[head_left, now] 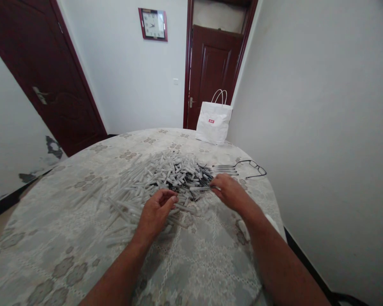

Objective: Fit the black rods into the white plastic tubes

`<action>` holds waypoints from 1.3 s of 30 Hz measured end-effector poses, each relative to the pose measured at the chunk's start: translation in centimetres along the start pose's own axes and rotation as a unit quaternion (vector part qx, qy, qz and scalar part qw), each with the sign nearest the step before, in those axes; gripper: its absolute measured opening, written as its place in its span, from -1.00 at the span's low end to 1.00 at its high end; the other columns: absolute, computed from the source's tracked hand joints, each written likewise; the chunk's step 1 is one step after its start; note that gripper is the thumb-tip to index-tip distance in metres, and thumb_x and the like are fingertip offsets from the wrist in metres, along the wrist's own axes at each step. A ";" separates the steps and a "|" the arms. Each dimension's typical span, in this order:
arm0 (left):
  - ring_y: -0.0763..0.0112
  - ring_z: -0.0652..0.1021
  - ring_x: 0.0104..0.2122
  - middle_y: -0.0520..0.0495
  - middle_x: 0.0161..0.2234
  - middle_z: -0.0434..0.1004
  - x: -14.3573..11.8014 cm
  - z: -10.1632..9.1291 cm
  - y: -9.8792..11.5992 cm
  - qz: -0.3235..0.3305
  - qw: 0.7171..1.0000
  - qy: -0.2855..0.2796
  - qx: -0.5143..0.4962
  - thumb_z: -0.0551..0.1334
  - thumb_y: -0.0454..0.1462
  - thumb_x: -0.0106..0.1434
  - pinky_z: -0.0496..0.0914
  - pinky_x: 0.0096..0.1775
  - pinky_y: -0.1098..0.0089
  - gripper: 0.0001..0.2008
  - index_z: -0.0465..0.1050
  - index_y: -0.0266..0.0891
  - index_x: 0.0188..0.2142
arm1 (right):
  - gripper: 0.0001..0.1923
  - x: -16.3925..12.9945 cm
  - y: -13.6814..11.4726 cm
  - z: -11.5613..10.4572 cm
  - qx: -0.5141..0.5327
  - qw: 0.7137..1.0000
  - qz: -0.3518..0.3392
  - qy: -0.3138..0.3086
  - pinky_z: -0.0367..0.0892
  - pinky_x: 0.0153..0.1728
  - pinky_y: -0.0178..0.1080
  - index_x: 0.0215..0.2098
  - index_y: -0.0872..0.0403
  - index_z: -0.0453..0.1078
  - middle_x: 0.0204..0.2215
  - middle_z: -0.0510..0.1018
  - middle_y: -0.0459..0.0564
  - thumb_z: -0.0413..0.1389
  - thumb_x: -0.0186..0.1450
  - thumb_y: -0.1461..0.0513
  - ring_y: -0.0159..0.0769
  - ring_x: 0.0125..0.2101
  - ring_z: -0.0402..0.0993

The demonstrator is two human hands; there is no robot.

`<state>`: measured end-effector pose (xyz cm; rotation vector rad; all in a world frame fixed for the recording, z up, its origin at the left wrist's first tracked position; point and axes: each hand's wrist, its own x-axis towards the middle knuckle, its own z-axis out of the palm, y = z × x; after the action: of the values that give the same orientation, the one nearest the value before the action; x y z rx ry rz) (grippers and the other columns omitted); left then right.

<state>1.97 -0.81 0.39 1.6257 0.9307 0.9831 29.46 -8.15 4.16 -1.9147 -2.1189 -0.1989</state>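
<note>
A heap of pen parts covers the middle of the table: short white pieces like caps, long translucent tubes spread to the left, and thin black sticks like refills at the right. My right hand pinches a slim pale pen at the heap's right edge, its length pointing left. My left hand is at the near edge of the heap, thumb and fingers curled close together over the tubes. Whatever those fingertips hold, if anything, is too small to make out.
Several pens lie side by side right of the heap, beside black-framed eyeglasses. A white paper bag stands at the table's far edge. The round table wears a floral cloth. A wall runs close along the right.
</note>
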 end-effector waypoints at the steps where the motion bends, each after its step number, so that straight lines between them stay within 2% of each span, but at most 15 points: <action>1: 0.23 0.61 -0.24 -0.08 -0.23 0.63 0.0 -0.2 -0.1 0.019 0.998 0.002 0.053 0.29 -0.09 0.24 0.48 -0.18 0.28 -0.76 0.55 -0.18 -0.20 | -0.84 0.0 1.7 -0.2 -0.032 0.998 0.050 -0.018 0.25 -0.04 -0.24 -0.14 0.05 0.55 -0.20 0.55 0.07 0.12 0.38 0.25 -0.20 -0.10 0.42; 3: 0.25 0.60 -0.26 -0.06 -0.25 0.63 0.1 -0.5 -0.5 0.060 0.986 -0.003 0.155 0.23 -0.13 0.29 0.45 -0.16 0.29 -0.79 0.55 -0.15 -0.19 | -0.78 0.1 5.0 -0.2 -0.103 0.977 0.168 -0.080 0.25 -0.04 -0.25 -0.08 0.02 0.56 -0.14 0.57 0.09 0.10 0.38 0.23 -0.18 -0.05 0.44; 4: 0.25 0.59 -0.26 -0.06 -0.25 0.63 0.1 -0.6 -0.8 0.079 0.977 -0.011 0.199 0.20 -0.15 0.31 0.43 -0.16 0.29 -0.80 0.55 -0.15 -0.19 | -0.76 0.3 6.4 0.1 -0.116 0.969 0.198 -0.095 0.26 -0.06 -0.23 -0.09 0.05 0.58 -0.14 0.58 0.14 0.09 0.37 0.24 -0.15 -0.06 0.46; 7: 0.22 0.58 -0.26 -0.10 -0.25 0.63 0.1 -0.5 -1.6 0.116 0.946 -0.047 0.300 0.17 -0.21 0.32 0.40 -0.15 0.27 -0.81 0.55 -0.16 -0.19 | -0.75 0.8 9.6 1.4 -0.135 0.953 0.240 -0.123 0.29 -0.12 -0.21 -0.12 0.07 0.60 -0.15 0.60 0.20 0.09 0.34 0.29 -0.11 -0.10 0.50; 10: 0.19 0.58 -0.20 -0.15 -0.20 0.61 0.0 -0.3 -2.5 0.137 0.917 -0.076 0.366 0.16 -0.25 0.32 0.38 -0.11 0.25 -0.80 0.55 -0.17 -0.14 | -0.74 1.4 10.9 3.2 -0.148 0.946 0.251 -0.141 0.30 -0.11 -0.21 -0.12 0.09 0.60 -0.13 0.60 0.23 0.08 0.33 0.33 -0.11 -0.08 0.50; 15: 0.14 0.54 -0.09 -0.17 -0.14 0.60 0.0 -0.4 -2.9 0.148 0.893 -0.089 0.417 0.15 -0.28 0.34 0.36 -0.02 0.22 -0.79 0.53 -0.18 -0.10 | -0.68 2.3 11.8 5.1 -0.166 0.943 0.253 -0.138 0.29 -0.04 -0.17 -0.04 0.15 0.55 -0.06 0.56 0.28 -0.02 0.39 0.34 -0.07 0.01 0.45; 22: 0.11 0.52 -0.08 -0.19 -0.13 0.59 0.1 -0.7 -2.8 0.163 0.875 -0.094 0.446 0.15 -0.29 0.34 0.36 -0.03 0.20 -0.78 0.54 -0.18 -0.09 | -0.66 2.9 12.8 6.4 -0.172 0.941 0.263 -0.127 0.31 -0.08 -0.23 0.03 0.14 0.50 -0.04 0.53 0.27 -0.06 0.43 0.31 -0.13 -0.03 0.48; 26: 0.12 0.51 -0.11 -0.18 -0.14 0.58 0.2 -0.6 -2.8 0.169 0.864 -0.109 0.461 0.14 -0.31 0.34 0.36 -0.05 0.19 -0.78 0.54 -0.17 -0.11 | -0.66 3.6 12.8 7.2 -0.171 0.946 0.250 -0.117 0.30 -0.07 -0.26 0.01 0.14 0.49 -0.05 0.53 0.24 -0.09 0.46 0.31 -0.16 -0.03 0.48; 31: 0.14 0.50 -0.06 -0.18 -0.09 0.56 0.1 -0.4 -2.6 0.155 0.859 -0.119 0.474 0.15 -0.31 0.35 0.36 -0.02 0.20 -0.77 0.53 -0.19 -0.07 | -0.68 4.0 12.6 7.8 -0.173 0.952 0.230 -0.103 0.31 -0.11 -0.30 -0.02 0.11 0.47 -0.07 0.52 0.16 -0.11 0.47 0.31 -0.18 -0.03 0.47; 39: 0.13 0.47 -0.03 -0.17 -0.04 0.54 0.0 -0.2 -2.7 0.163 0.848 -0.127 0.488 0.15 -0.32 0.35 0.33 0.04 0.18 -0.75 0.51 -0.18 -0.02 | -0.71 3.1 12.4 8.0 -0.184 0.948 0.248 -0.075 0.28 -0.07 -0.31 -0.02 0.14 0.42 -0.03 0.48 0.19 -0.08 0.43 0.41 -0.20 -0.01 0.45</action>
<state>1.46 -0.14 -2.18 2.7668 1.0565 0.4550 40.57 -1.52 -3.56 -2.6874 -1.6916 -0.3705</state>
